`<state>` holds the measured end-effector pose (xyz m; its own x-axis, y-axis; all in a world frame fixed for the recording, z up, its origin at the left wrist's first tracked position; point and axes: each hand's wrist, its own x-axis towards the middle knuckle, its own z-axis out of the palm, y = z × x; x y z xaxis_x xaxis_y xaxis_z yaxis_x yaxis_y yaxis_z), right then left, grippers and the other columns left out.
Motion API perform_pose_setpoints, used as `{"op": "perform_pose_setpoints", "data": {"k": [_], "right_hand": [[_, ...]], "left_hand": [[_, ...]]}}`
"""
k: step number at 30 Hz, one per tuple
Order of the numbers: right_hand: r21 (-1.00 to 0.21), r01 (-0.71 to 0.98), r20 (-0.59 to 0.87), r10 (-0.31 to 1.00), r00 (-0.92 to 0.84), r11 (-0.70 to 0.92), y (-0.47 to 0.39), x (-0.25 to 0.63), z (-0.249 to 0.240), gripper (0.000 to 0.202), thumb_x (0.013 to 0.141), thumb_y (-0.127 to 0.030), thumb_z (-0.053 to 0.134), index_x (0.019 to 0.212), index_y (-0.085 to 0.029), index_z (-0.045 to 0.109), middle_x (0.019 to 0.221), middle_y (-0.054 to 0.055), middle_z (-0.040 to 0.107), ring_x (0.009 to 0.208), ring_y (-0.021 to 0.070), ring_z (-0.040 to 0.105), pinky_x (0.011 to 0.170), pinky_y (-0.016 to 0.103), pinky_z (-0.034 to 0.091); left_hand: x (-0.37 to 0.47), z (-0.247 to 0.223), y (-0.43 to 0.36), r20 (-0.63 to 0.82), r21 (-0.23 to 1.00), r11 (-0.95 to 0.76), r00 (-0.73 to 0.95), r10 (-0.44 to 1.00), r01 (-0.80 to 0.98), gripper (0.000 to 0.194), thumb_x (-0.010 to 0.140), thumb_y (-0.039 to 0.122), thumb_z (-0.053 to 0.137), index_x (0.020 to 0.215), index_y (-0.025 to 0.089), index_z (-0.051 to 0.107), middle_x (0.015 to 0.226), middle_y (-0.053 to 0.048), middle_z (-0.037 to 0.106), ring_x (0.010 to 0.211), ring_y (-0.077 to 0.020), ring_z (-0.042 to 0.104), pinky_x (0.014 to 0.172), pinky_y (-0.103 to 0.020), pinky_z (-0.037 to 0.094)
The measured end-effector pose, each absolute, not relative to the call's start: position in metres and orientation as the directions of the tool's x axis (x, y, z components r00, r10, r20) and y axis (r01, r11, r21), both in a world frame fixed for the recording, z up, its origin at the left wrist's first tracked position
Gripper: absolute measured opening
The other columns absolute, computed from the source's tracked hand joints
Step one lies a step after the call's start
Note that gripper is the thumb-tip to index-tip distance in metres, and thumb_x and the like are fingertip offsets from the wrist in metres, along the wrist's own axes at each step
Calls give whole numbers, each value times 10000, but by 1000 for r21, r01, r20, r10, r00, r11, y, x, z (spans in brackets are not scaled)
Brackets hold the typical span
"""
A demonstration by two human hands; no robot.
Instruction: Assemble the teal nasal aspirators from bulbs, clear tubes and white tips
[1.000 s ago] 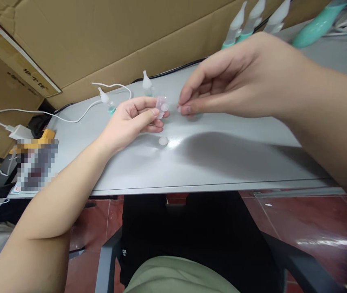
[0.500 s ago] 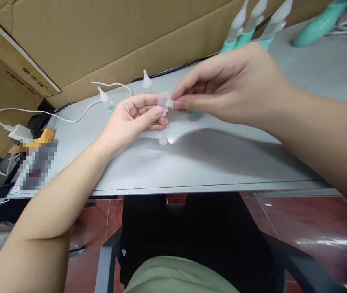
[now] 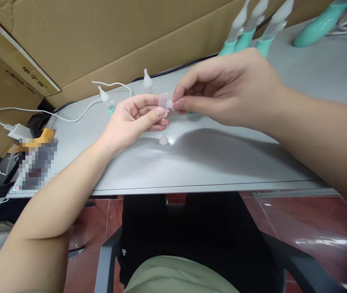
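Note:
My left hand pinches a small clear plastic cup between thumb and fingers. Against the cup's right side, my right hand grips a small translucent plug with thumb and index fingertip. How far the plug sits in the cup cannot be made out. Below the hands, a small white soft tip rests on the grey table. Behind the left hand stand two white cone-shaped nozzles, a left nozzle on a clear and mint-green body and another nozzle whose base is partly hidden.
Several mint-green devices with white nozzles stand behind my right hand. A mint-green handle lies at the far right. Cardboard walls the back. On the left are a white cable, a charger and a yellow object.
My right hand has dipped slightly, its fingertips staying on the plug beside the cup. The left hand holds almost still.

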<state>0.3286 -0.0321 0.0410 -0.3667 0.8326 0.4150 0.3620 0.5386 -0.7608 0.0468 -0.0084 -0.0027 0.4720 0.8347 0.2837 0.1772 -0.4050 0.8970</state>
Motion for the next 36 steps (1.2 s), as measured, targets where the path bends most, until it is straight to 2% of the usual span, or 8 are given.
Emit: {"op": "perform_pose_setpoints", "data": {"k": [4,8,11,12,16,22,30,36], "right_hand": [[-799,292,420,835,-356,526,-33,327,42,101,923,-349,914,886,-351,820,1068,20,942,1048,279,900,1105,475,776],[-799,226,453,804,-384,558,-25,328,37,149,936,-300,951,879,-334,818,982,11,907,935,231,874,1007,421,788],[-751,42,580,688,-436,659,-10,329,27,266,942,-414,1071,859,-321,835,883,-4,857,826,198,830,847,380,774],[-746,-4,594,663,-457,666,-5,330,23,280,955,-445,1106,889,-318,865,898,-5,865,829,191,833,839,370,776],[-759,-138,609,619,-495,636,8,330,13,299,968,-405,1188,944,-295,911,918,3,884,813,181,856,773,335,769],[-784,-138,590,657,-469,606,7,327,8,377,905,-376,1256,948,-303,888,915,27,879,819,237,859,761,399,787],[-776,-185,598,611,-519,603,13,327,6,485,889,-582,1259,960,-309,864,921,37,881,819,258,868,745,435,797],[-776,-193,605,619,-501,601,4,325,8,481,895,-526,1260,964,-299,842,917,43,870,820,251,854,793,434,808]], "left_hand": [[47,-1,-11,286,879,-424,468,836,220,486,1194,704,934,1433,288,854,1330,-76,974,1091,-228,997,946,-375,878],[49,-1,-12,331,871,-461,493,804,168,609,1117,818,970,1395,283,879,1301,-61,983,1057,-224,1000,945,-372,883],[50,-4,-8,380,866,-487,488,785,109,687,1029,887,1015,1334,281,905,1220,-43,991,981,-219,997,886,-353,881],[51,-5,-6,387,869,-486,486,784,91,689,1015,888,1028,1320,282,913,1198,-39,993,963,-218,996,868,-344,879],[52,-8,-1,388,886,-462,495,777,32,660,983,854,1076,1303,293,940,1159,-26,995,926,-216,997,838,-335,877],[52,-7,-6,390,890,-456,492,779,18,642,974,843,1089,1294,297,975,1103,-24,995,928,-236,1007,849,-368,892],[54,1,-14,351,912,-409,508,787,4,593,945,821,1122,1187,298,986,1097,-7,997,948,-238,1017,865,-367,898],[53,5,-19,340,915,-404,517,786,11,607,940,827,1121,1180,290,973,1100,-8,993,988,-250,1022,899,-395,909]]}}
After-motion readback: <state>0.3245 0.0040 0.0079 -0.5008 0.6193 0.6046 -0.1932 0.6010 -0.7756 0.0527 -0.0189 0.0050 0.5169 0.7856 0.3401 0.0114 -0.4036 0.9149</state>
